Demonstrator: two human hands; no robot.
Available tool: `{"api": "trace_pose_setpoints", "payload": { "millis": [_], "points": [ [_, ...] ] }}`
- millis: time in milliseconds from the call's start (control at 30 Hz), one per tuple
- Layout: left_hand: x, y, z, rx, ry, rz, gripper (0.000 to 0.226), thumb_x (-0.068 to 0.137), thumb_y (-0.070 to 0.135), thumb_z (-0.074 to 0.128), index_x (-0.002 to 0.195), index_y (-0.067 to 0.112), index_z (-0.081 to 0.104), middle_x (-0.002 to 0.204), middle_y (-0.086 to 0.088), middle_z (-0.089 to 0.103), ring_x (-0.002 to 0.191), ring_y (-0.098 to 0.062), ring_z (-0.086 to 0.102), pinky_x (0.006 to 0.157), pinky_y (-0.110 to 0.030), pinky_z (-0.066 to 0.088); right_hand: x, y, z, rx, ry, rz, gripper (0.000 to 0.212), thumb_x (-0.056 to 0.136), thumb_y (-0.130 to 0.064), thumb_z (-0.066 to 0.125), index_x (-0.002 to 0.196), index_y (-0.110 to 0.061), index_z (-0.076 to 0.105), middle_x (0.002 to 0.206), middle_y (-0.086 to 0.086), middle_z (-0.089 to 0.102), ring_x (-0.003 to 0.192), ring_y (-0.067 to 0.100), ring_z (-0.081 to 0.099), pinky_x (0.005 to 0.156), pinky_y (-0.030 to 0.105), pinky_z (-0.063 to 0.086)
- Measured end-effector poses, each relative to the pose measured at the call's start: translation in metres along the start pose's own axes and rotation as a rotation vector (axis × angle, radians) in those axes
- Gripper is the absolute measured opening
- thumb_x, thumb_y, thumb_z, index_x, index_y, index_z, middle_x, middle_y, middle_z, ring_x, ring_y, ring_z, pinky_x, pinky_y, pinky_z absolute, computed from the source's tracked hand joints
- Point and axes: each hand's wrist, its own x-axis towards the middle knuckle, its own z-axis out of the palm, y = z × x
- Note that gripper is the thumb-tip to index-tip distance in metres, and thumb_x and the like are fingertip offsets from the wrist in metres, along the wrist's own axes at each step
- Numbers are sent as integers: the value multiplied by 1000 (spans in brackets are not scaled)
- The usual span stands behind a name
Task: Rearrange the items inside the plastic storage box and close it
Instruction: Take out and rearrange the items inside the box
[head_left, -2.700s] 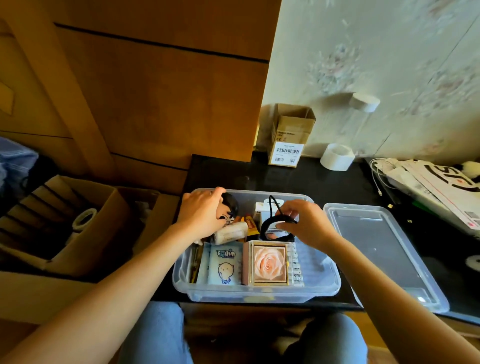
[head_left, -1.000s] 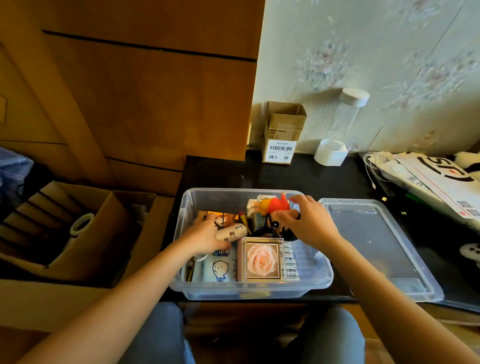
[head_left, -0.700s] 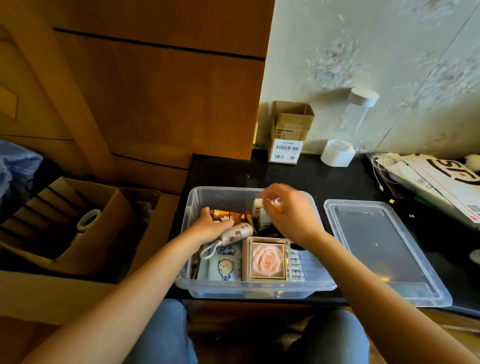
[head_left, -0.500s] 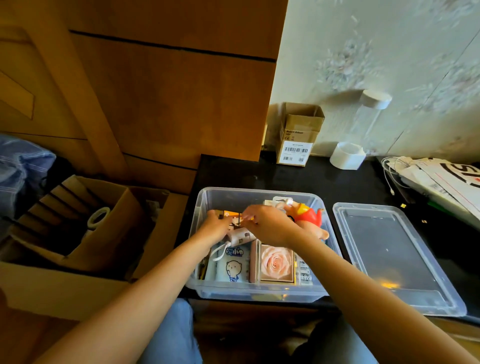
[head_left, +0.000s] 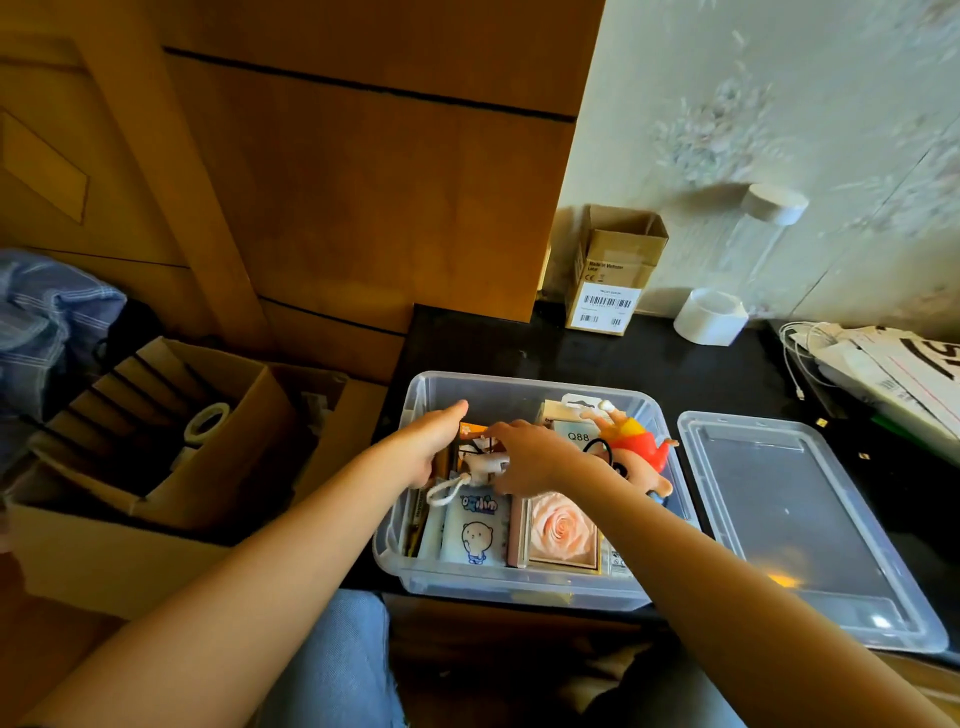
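Black table (head_left: 639, 364) runs along the patterned wall, and at its near left corner sits the clear plastic storage box (head_left: 524, 582), open, with its lid (head_left: 800, 525) lying flat on the table just to its right. Beyond the table's left edge an open cardboard carton (head_left: 130, 519) holds a roll of tape (head_left: 207, 422). At the far edge of the table a small brown box (head_left: 613, 275) with a barcode label stands against the wall, a white cup-shaped holder (head_left: 710, 317) beside it, and papers with a white cable (head_left: 883, 374) lie toward the far right corner. Inside the storage box, a rose picture card (head_left: 563, 530) lies along the near wall next to a pouch printed with a cartoon bear (head_left: 475, 530); a red and yellow doll figure (head_left: 641, 452) rests against the right wall, beside a white card marked Q88 (head_left: 576, 435). The left hand (head_left: 428, 447) reaches into the far left part of the box with fingers mostly straight, thumb up near the far wall; what its fingertips touch is hidden. The right hand (head_left: 535, 457) rests over the middle, fingers extended onto a small white gadget with a looped cord (head_left: 475, 467), not visibly curled around it.
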Motion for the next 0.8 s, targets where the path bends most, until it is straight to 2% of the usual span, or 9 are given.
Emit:
{"api": "trace_pose_setpoints", "payload": {
  "millis": [33,67,133,233,367,500,633,700,800],
  "points": [
    [-2,3,1,-9,-6,-16,66,93,61,37,143,17,37,127,-13,53,100,-25,55,81,-40,48,-1,0,0,-5,23,11,65,81,-28,65,139,-24,37,132,7,50,115,28,51,93,38,48],
    [-2,5,3,0,1,-20,68,92,62,36,143,17,36,132,-14,51,100,-26,55,81,-41,48,-3,0,-1,1,51,29,59,82,-26,62,137,-24,41,128,7,53,110,26,53,90,36,50],
    [-3,6,7,82,62,-7,69,92,63,34,144,18,35,143,-17,41,121,-34,47,101,-50,40,-5,-1,0,40,120,74,52,83,-21,60,133,-26,47,122,5,59,104,24,57,85,33,52],
    [-14,1,10,160,153,51,67,93,61,32,141,16,39,145,-15,39,130,-34,39,107,-47,34,-17,-5,1,53,169,82,49,83,-20,61,130,-25,50,120,5,60,104,24,57,83,31,52],
    [-24,2,7,149,151,126,62,95,58,33,138,14,44,141,-14,46,126,-30,45,107,-41,36,-24,-12,3,44,209,78,48,83,-23,61,128,-15,47,121,8,56,111,28,51,87,35,49],
    [-30,14,8,82,128,176,54,95,52,39,133,14,47,130,-12,55,116,-28,52,94,-35,41,-27,-8,-2,90,258,113,40,87,-17,55,124,-7,44,122,12,54,113,29,51,89,37,46],
    [-34,3,9,4,86,185,49,96,43,46,133,12,48,126,-13,57,113,-27,55,99,-43,46,-34,-5,-2,181,299,79,30,88,-9,51,118,-6,47,112,13,59,101,28,56,77,33,46],
    [-34,-1,9,-2,50,188,48,97,43,44,131,10,52,125,-13,59,113,-28,57,101,-42,45,-33,1,-11,191,321,35,28,87,1,46,112,-5,55,105,11,64,94,27,61,71,30,48],
    [-32,-8,12,47,45,254,42,99,44,39,121,14,59,118,-11,62,111,-26,57,102,-41,42,-27,10,-32,497,390,-51,34,82,14,41,93,-8,65,89,3,67,84,18,66,77,30,53]
  ]
}}
